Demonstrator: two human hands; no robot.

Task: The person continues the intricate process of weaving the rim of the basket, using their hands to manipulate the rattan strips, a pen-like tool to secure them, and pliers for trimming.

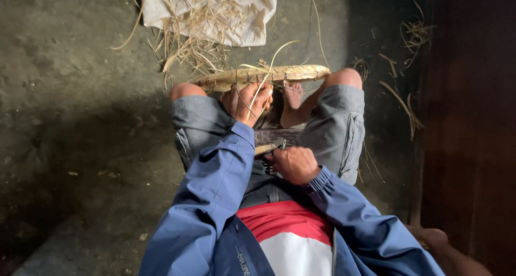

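Observation:
I sit with my knees up in grey shorts and a blue jacket. A round woven bamboo tray point(301, 73) stands on edge between my knees. My left hand point(251, 101) is closed on its near rim and on a thin pale bamboo strip point(269, 71) that curls up over the rim. My right hand point(293, 164) is lower, near my lap, closed on the wooden handle of a small tool point(267, 148) whose tip points left toward my left sleeve. The lower part of the tray is hidden behind my hands and legs.
A white sack point(236, 18) with a heap of dry bamboo strips point(193, 44) lies on the concrete floor point(80, 93) ahead. More loose strips point(400, 98) lie at the right beside a dark wooden wall point(467, 120). A bare foot point(435, 238) shows at lower right.

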